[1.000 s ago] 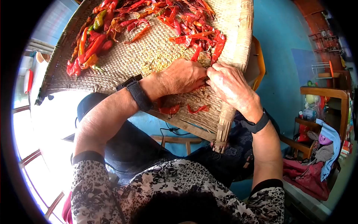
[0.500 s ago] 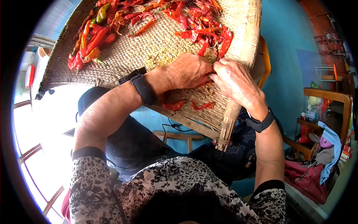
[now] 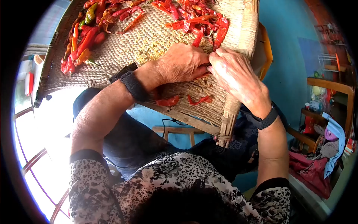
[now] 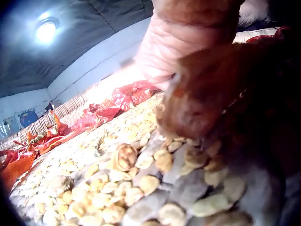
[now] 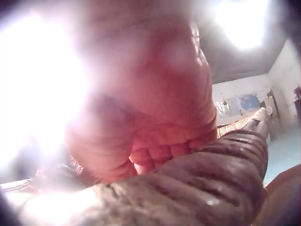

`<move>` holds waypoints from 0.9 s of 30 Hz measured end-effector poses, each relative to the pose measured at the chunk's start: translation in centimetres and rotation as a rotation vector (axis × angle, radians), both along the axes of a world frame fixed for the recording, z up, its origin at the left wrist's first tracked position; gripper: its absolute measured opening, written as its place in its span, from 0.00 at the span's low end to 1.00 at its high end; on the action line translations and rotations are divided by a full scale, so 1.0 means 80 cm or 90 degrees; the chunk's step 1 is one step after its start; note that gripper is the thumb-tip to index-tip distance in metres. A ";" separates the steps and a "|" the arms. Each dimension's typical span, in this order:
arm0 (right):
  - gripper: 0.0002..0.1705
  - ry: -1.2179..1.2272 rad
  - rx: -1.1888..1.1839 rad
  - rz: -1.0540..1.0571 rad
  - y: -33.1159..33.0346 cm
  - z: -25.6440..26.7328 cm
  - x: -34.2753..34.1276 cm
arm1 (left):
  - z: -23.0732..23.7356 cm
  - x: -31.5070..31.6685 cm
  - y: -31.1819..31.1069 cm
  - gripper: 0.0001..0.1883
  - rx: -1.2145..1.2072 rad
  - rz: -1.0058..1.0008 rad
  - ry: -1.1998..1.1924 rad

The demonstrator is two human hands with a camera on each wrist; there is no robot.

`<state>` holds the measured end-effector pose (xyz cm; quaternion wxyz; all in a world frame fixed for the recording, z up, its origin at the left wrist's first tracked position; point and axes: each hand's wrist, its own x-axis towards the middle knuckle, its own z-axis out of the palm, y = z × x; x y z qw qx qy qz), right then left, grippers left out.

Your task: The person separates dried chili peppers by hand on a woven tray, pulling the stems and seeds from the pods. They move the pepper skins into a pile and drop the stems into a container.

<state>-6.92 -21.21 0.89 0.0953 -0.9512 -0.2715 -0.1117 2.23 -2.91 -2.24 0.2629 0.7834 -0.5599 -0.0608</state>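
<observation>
My left hand (image 3: 182,63) and right hand (image 3: 238,76) meet fingertip to fingertip low over a woven basket tray (image 3: 119,69). Between them they pinch a dried chili pepper, mostly hidden under the fingers from above. The left wrist view shows its dark, wrinkled skin (image 4: 193,103) hanging below the left hand, close over pale loose seeds (image 4: 136,188). In the right wrist view the right fingers curl inward. Torn red chili pieces (image 3: 167,101) lie on the tray nearer the body, below the left hand. Just beyond the fingertips lies a long red chili (image 3: 220,33).
A heap of red dried chilies (image 3: 194,22) lies at the far right of the tray, with fresher red and green peppers (image 3: 84,43) at the left. The tray's thick rim (image 3: 249,33) runs along the right, above the lap. A wooden chair (image 3: 332,85) holding cloths stands farther right.
Both hands stay together at the same spot on the tray, their fingers shifting only slightly. The whole view has shifted a little with the head.
</observation>
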 end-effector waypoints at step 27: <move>0.11 0.158 0.082 0.006 0.001 0.013 0.025 | 0.003 0.002 -0.001 0.11 0.044 0.005 0.023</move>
